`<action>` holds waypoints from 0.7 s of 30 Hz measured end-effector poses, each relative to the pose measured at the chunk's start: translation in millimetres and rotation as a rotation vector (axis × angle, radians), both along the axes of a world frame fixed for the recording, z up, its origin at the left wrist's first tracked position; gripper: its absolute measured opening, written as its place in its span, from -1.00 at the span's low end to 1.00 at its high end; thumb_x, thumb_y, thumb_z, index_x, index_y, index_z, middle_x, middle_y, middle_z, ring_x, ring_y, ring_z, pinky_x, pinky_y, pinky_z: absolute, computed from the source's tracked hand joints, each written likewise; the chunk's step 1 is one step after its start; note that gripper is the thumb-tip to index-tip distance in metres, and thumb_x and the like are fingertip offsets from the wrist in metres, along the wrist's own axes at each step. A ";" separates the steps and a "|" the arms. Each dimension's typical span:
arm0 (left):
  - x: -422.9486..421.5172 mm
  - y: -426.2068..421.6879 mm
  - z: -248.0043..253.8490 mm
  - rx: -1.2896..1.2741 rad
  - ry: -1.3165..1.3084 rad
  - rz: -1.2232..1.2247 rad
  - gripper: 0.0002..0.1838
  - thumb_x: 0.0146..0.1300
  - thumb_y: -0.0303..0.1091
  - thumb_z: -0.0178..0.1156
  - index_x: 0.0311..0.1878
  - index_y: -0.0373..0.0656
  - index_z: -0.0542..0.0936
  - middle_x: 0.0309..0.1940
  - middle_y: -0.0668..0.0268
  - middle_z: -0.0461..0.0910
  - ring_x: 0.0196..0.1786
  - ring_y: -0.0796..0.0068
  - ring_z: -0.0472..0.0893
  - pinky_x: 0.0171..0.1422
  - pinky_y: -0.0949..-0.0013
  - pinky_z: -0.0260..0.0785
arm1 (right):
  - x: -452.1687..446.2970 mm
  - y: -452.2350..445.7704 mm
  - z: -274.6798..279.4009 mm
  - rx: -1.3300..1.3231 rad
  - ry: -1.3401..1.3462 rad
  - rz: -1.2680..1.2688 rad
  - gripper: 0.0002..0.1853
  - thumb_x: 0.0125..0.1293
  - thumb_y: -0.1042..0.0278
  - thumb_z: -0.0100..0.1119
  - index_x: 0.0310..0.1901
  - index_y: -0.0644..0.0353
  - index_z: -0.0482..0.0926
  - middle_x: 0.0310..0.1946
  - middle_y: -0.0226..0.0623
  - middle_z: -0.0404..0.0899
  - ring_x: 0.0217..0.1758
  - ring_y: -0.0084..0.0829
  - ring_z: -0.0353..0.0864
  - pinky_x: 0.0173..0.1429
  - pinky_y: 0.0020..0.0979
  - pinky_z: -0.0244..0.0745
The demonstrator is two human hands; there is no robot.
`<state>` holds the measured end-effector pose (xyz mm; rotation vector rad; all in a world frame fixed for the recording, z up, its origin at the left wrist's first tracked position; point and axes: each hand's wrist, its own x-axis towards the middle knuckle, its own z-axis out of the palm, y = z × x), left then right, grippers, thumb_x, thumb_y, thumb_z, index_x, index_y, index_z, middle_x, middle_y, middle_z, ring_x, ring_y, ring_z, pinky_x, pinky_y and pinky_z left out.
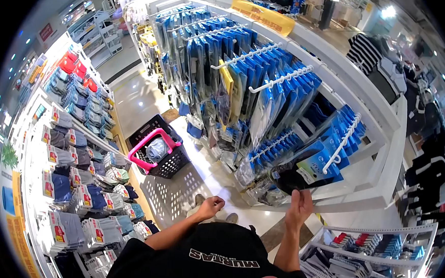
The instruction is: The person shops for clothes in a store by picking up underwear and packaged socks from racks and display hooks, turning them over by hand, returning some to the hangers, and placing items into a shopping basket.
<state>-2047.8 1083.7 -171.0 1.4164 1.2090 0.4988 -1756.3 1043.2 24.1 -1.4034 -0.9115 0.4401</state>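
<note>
My right hand [300,207] is raised at the lower edge of a blue-carded package with something black in it [310,170], which hangs at the near end of a white hook [342,144]. Its fingers are closed at the package's bottom edge. Lower and to the left, my left hand [211,207] hovers over the floor in front of my body, fingers curled together; no object shows in it. Beyond that hand, a black basket [172,161] with a pink handle [135,156] stands on the floor, holding a grey-blue bundle [157,149].
Rows of blue-carded packages [281,99] hang on a white rack [382,192] ahead. Shelves of folded garments [72,181] line the left side. A low white wire rack [378,250] with small packages stands at the lower right. Dark clothes [432,167] hang farther right.
</note>
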 end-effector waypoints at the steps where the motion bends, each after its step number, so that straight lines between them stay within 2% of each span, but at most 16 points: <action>1: 3.6 2.5 9.8 -0.008 0.010 -0.003 -0.72 0.36 -0.31 0.21 -0.05 -0.37 0.62 -0.32 0.22 0.68 -0.32 0.49 0.65 -0.21 0.40 0.50 | -1.1 -1.7 1.2 0.013 -0.026 -0.001 -0.90 0.39 0.48 0.18 -0.31 0.24 0.50 -0.47 -0.61 0.35 -0.39 -0.76 0.25 -0.32 -0.64 0.13; 4: 11.8 7.5 31.5 0.027 -0.049 0.042 -0.69 0.34 -0.26 0.22 -0.08 -0.36 0.62 -0.35 0.21 0.67 -0.34 0.47 0.63 -0.20 0.37 0.49 | -1.0 -12.4 -5.4 0.026 -0.161 -0.045 -0.81 0.33 0.43 0.27 -0.40 0.24 0.47 -0.53 -0.61 0.32 -0.44 -0.75 0.22 -0.36 -0.62 0.12; 7: 20.4 15.3 57.7 0.120 -0.131 0.056 -0.68 0.35 -0.25 0.22 -0.05 -0.37 0.61 -0.32 0.20 0.67 -0.31 0.48 0.62 -0.15 0.37 0.48 | 1.7 -23.0 -12.3 0.048 -0.299 0.011 -0.81 0.33 0.46 0.26 -0.40 0.24 0.46 -0.54 -0.61 0.32 -0.46 -0.74 0.22 -0.38 -0.61 0.12; 10: 29.3 19.4 102.7 0.100 -0.291 0.075 -0.67 0.43 -0.23 0.15 -0.01 -0.36 0.58 -0.28 0.24 0.66 -0.23 0.51 0.61 -0.07 0.41 0.46 | -2.0 -28.3 -5.3 0.011 -0.251 0.111 -0.87 0.33 0.48 0.25 -0.35 0.27 0.51 -0.51 -0.56 0.40 -0.43 -0.71 0.28 -0.31 -0.61 0.19; 13: 31.6 26.0 123.0 0.096 -0.386 0.072 -0.65 0.46 -0.20 0.12 0.00 -0.36 0.57 -0.23 0.26 0.66 -0.19 0.52 0.60 -0.04 0.42 0.45 | -7.3 -26.8 4.4 0.121 -0.200 0.153 -0.92 0.33 0.47 0.24 -0.26 0.30 0.57 -0.43 -0.46 0.50 -0.35 -0.64 0.37 -0.20 -0.58 0.28; 16: 33.2 22.0 148.4 0.081 -0.467 0.072 -0.64 0.49 -0.18 0.08 0.01 -0.35 0.57 -0.16 0.24 0.65 -0.12 0.51 0.59 0.02 0.41 0.44 | -5.4 -24.7 12.3 0.139 -0.145 0.273 -0.88 0.20 0.55 0.27 -0.23 0.32 0.58 -0.29 -0.16 0.60 -0.20 -0.25 0.59 -0.07 -0.36 0.44; 19: 32.0 20.0 170.3 0.117 -0.547 0.051 -0.63 0.51 -0.18 0.03 0.08 -0.33 0.55 -0.10 0.23 0.63 -0.05 0.49 0.58 0.10 0.39 0.41 | -4.1 -21.9 10.0 -0.011 -0.291 0.369 -0.86 0.22 0.55 0.26 -0.19 0.32 0.57 -0.30 -0.19 0.60 -0.23 -0.26 0.57 -0.08 -0.38 0.43; 21: 32.7 14.3 172.8 0.125 -0.621 0.052 -0.61 0.53 -0.17 0.00 0.15 -0.32 0.51 -0.07 0.23 0.63 -0.01 0.48 0.57 0.14 0.38 0.39 | -13.7 -19.5 10.1 -0.080 -0.190 0.455 -0.85 0.26 0.50 0.26 -0.17 0.33 0.56 -0.34 -0.25 0.56 -0.27 -0.36 0.51 -0.12 -0.42 0.41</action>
